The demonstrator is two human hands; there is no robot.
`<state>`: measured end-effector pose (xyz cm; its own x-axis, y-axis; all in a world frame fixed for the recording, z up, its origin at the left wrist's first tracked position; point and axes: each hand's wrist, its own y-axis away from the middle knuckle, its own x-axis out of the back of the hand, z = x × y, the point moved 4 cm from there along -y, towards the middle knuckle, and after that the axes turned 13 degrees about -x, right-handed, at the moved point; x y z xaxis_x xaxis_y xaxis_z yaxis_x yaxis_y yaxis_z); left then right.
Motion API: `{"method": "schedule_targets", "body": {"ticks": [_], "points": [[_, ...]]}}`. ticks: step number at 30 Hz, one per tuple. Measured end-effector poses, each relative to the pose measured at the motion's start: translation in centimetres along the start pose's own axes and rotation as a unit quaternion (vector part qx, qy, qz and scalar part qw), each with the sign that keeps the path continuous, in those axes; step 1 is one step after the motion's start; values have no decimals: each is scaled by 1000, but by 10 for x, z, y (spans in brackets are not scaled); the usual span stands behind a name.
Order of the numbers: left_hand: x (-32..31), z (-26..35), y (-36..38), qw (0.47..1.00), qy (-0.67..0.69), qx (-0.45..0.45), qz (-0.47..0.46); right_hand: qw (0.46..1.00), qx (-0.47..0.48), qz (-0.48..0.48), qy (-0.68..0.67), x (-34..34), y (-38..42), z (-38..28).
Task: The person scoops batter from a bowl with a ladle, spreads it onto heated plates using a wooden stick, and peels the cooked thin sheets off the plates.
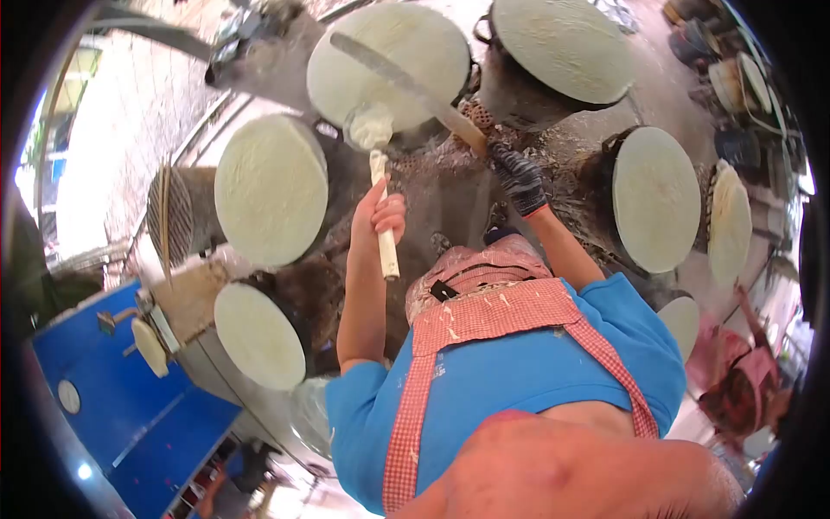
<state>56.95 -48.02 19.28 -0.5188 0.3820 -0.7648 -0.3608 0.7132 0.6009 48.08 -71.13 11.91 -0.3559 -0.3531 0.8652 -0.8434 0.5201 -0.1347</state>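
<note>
Six round, pale discs, stretched flat over dark pots, are arranged in a ring around the hands. A long flat blade (406, 82) is laid across the top disc (389, 60) and is clamped at its wooden end by the gloved right hand (519, 177). A pale, smooth stick (385, 221) is gripped by the bare left hand (378, 221); its lumpy white ladle head (370, 128) is held above the fist, at the disc's near rim.

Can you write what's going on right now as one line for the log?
left hand: holds white ladle handle | right hand: gloved, holds long spatula | ladle over steamer round | other rounds covered white
</note>
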Motion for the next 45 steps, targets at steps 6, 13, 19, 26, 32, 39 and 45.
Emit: {"method": "schedule_targets", "body": {"ticks": [6, 13, 19, 26, 32, 39, 45], "points": [[-33, -50, -42, 995, -67, 75, 15, 899, -111, -60, -420, 41, -3, 77], [-113, -144, -196, 970, -163, 179, 12, 648, -387, 70, -652, 72, 26, 217], [-179, -252, -375, 921, -312, 231, 12, 639, -489, 132, -579, 135, 2, 258], [-185, -296, -499, 877, -462, 134, 11, 687, -437, 226, -536, 101, -68, 290], [-187, -270, -500, 860, -499, 109, 26, 838, -517, 121, -127, 139, -79, 267], [-180, -245, -511, 855, -475, 208, -23, 714, -517, 138, -451, 87, -94, 256], [-201, -176, -426, 846, -217, 485, 43, 659, -453, 175, -574, 113, -54, 218]]}}
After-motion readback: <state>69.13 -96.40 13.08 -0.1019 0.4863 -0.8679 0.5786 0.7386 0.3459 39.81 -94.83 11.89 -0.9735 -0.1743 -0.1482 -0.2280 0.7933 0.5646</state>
